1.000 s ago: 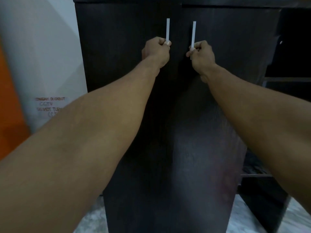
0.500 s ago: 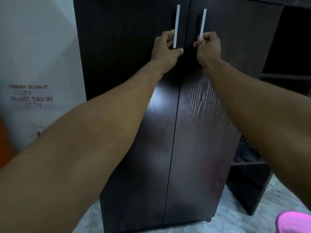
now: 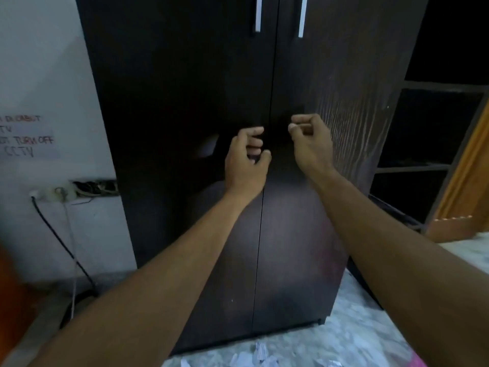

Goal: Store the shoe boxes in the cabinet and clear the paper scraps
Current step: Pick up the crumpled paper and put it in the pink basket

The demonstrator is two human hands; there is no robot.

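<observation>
A tall dark wooden cabinet [image 3: 185, 102] fills the view, both doors closed. Its two white bar handles, the left handle [image 3: 258, 14] and the right handle [image 3: 302, 17], sit near the top edge. My left hand [image 3: 246, 162] hovers in front of the door seam at mid height, fingers curled loosely and holding nothing. My right hand [image 3: 309, 141] is just right of the seam, fingers bent with thumb near forefinger, empty. White paper scraps [image 3: 260, 354] lie on the marble floor at the cabinet's foot. No shoe box is in sight.
Open dark shelving [image 3: 428, 154] stands right of the cabinet, beside a wooden door frame [image 3: 465, 181]. A white wall at left carries a handwritten CCTV note [image 3: 23, 139], a socket [image 3: 55, 193] and a black cable [image 3: 60, 242]. Something pink [image 3: 420, 362] shows at the bottom right.
Both hands have let go of the door handles and dropped to mid height. The view has tilted down and pulled back, bringing the floor and paper scraps into sight.
</observation>
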